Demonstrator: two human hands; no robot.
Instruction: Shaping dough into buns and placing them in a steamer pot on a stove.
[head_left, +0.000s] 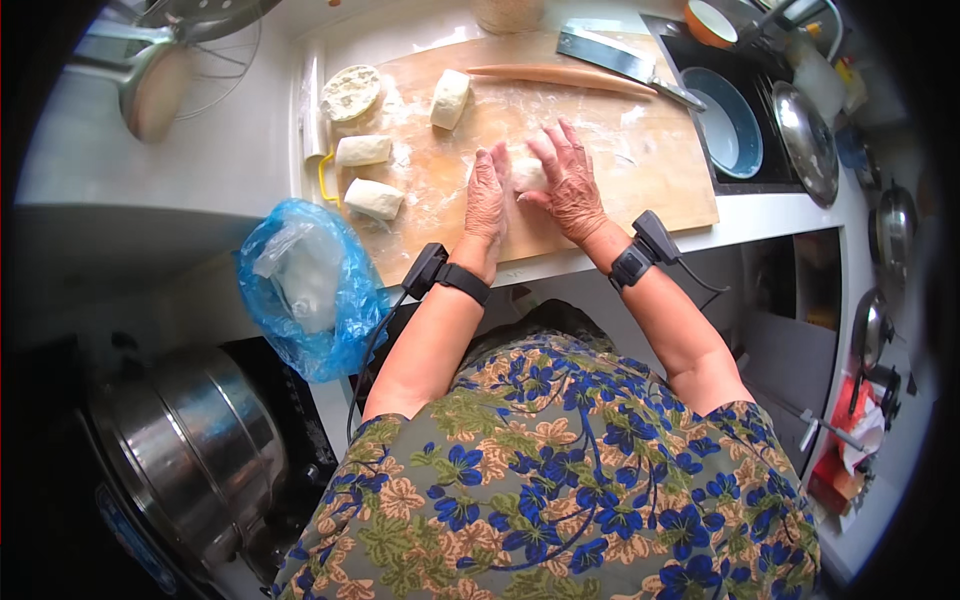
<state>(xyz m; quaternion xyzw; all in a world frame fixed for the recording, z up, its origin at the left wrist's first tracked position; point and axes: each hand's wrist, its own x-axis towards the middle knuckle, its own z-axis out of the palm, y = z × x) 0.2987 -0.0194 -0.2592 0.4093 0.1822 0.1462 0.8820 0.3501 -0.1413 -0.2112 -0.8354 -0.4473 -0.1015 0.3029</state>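
Observation:
A small pale piece of dough (529, 174) lies on the floured wooden board (645, 165), between my two hands. My right hand (574, 184) is over its right side, thumb and spread fingers around it. On the other side, my left hand (486, 196) stands on edge close by, palm facing the dough; whether it touches is unclear. More cut dough pieces sit to the left: an upright one (450, 99), one on its side (364, 151), a nearer one (373, 199), and a flat round one with a rough face (351, 93).
Behind the hands lie a tapered wooden rolling pin (562, 76) and a cleaver (611, 56). A blue plastic bag (319, 300) hangs at the counter's left front edge. To the right are a blue bowl (726, 124) and a lid (804, 142); a large steel pot (195, 442) stands lower left.

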